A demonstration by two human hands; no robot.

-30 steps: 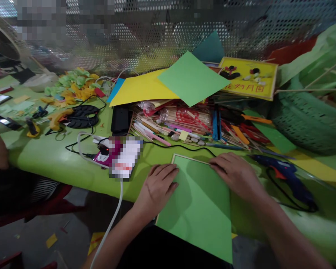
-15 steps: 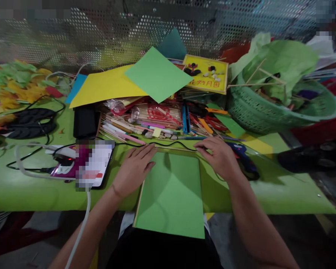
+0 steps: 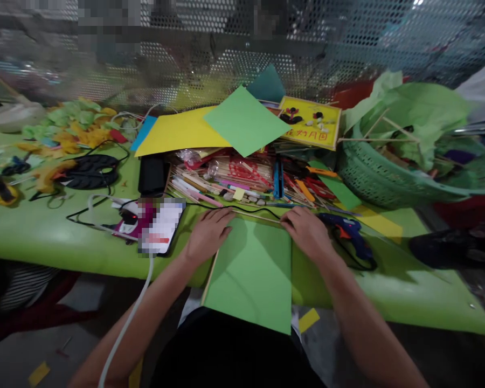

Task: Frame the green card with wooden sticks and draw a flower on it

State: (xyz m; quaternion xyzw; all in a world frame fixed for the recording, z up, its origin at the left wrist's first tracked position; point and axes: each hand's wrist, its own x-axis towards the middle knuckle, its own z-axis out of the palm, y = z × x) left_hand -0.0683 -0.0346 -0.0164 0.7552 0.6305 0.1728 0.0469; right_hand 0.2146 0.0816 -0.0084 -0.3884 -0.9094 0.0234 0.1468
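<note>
- Left hand (image 3: 210, 234): fingers extended, laid over the left end of a thin stick (image 3: 258, 216).
- Right hand (image 3: 305, 229): fingers bent at its right end; pinching or only touching, I cannot tell.
- Stick: along the green sheet's (image 3: 253, 275) far edge.
- Sheet: overhanging the tabletop (image 3: 84, 231).
- Glue gun (image 3: 354, 236): right of the right hand.

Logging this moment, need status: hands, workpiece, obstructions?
Left hand and right hand at opposite ends of thin stick. Green sheet overhangs table. Black cable runs close beyond stick.
</note>
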